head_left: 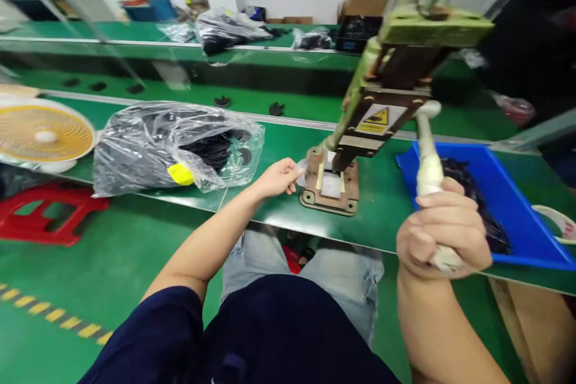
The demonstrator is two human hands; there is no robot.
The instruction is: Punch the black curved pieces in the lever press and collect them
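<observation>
A green hand press [355, 114] stands on the green bench, its lever reaching down on the right side. Wrapped round the pale, tape-covered lever [429, 165] is my right hand [443, 228]. Beside the press's base plate [310, 197], my left hand [281, 178] pinches a small translucent plastic piece [302, 173] between thumb and fingers. A whitish pad [331, 185] lies on the base below the press head. What sits directly beneath the ram is partly hidden by it.
Left of the press lies a clear plastic bag [135, 150] of black flat parts. A blue bin [526, 210] with dark pieces is at right, near a tape roll [555, 222]. A fan [45, 135] stands far left; a red stool [49, 210] is below. Behind runs a green conveyor [180, 93].
</observation>
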